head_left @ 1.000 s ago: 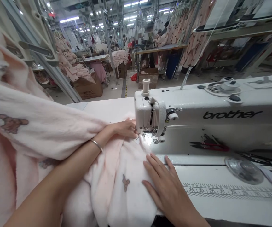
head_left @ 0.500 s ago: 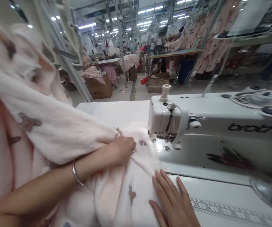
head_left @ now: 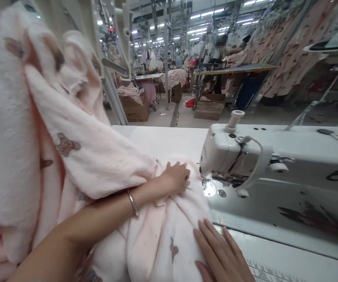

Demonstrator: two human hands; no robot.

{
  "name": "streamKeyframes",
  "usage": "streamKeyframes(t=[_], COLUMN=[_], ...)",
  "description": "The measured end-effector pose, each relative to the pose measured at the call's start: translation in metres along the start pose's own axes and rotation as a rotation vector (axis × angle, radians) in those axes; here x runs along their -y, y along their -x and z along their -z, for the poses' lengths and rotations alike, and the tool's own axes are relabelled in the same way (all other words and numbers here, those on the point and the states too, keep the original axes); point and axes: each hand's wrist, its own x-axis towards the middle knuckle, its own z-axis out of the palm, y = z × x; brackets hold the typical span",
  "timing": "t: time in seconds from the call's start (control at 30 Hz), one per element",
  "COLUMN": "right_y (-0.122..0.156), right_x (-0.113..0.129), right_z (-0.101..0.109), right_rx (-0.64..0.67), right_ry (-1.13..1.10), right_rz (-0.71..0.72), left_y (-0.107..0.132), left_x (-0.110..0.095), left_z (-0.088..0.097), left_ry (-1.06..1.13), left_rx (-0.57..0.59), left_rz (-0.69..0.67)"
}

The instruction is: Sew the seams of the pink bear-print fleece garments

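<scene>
Pale pink plush fabric with brown bear prints hangs in thick folds on the left and spreads over the white sewing table. My left hand, a silver bangle on its wrist, reaches across with curled fingers closed on the fabric, left of the needle area. Lower down, my right hand lies flat with fingers stretched out, its fingertips at the fabric's right edge. The white sewing machine stands just right of the cloth. Whether its needle touches the fabric I cannot make out.
A printed ruler scale runs along the table's front right. Dark-bladed snips appear beneath the machine arm. Beyond the table are cardboard boxes, another workbench, a person and hanging pink garments.
The view has swung left, so the machine and background sit farther right. My left hand has shifted a little toward the machine, over the fabric. My right hand remains flat near the edge.
</scene>
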Motion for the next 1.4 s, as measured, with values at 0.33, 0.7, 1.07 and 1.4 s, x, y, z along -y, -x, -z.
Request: streamKeyframes(t=[0.33,0.7,1.07,1.4], right_y=[-0.017,-0.012,-0.005,-0.015], right_x=[-0.013,0.014,-0.022,-0.009], right_z=[0.005,0.015,0.020,-0.004], right_rx=[0.043,0.052,-0.120,-0.155], right_ry=[-0.010,-0.114,-0.474,-0.299], right_rz=[-0.185,-0.238,-0.556,-0.487], left_y=[-0.064,-0.028,0.038,0.021], left_x=[0.027,0.013,-0.036,-0.026], left_z=[0.013,0.016,-0.009,-0.029], left_ry=[0.161,0.079,0.647,0.715], left_rx=[0.042,-0.047,0.023,0.142], left_rz=[-0.300,-0.243,0.195,0.218])
